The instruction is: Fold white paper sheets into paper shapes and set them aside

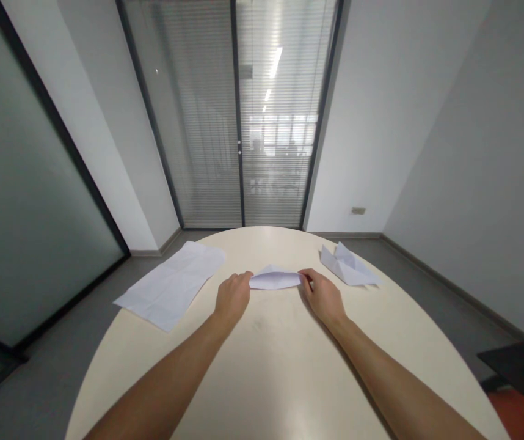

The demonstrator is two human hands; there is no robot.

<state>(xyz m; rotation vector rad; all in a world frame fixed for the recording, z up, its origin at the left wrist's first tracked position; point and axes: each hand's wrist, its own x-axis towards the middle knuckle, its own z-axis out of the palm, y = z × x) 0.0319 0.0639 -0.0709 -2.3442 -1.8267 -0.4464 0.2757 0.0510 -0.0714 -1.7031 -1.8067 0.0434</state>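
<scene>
Between my hands is a folded white paper (275, 280), its long upper edge bowed slightly open and a small peak showing behind it. My left hand (234, 297) is closed on the paper's left end, thumb and fingers pinching the corner. At the opposite end, my right hand (324, 296) pinches the right corner between thumb and fingertips. The paper is just over the table or resting on it; I cannot tell which.
A creased sheet of white paper (173, 284) lies at the left, overhanging the edge of the round cream table (271, 366). At the right stands a folded paper shape (348, 266) with raised points. A chair (523, 366) is beyond the table at the lower right.
</scene>
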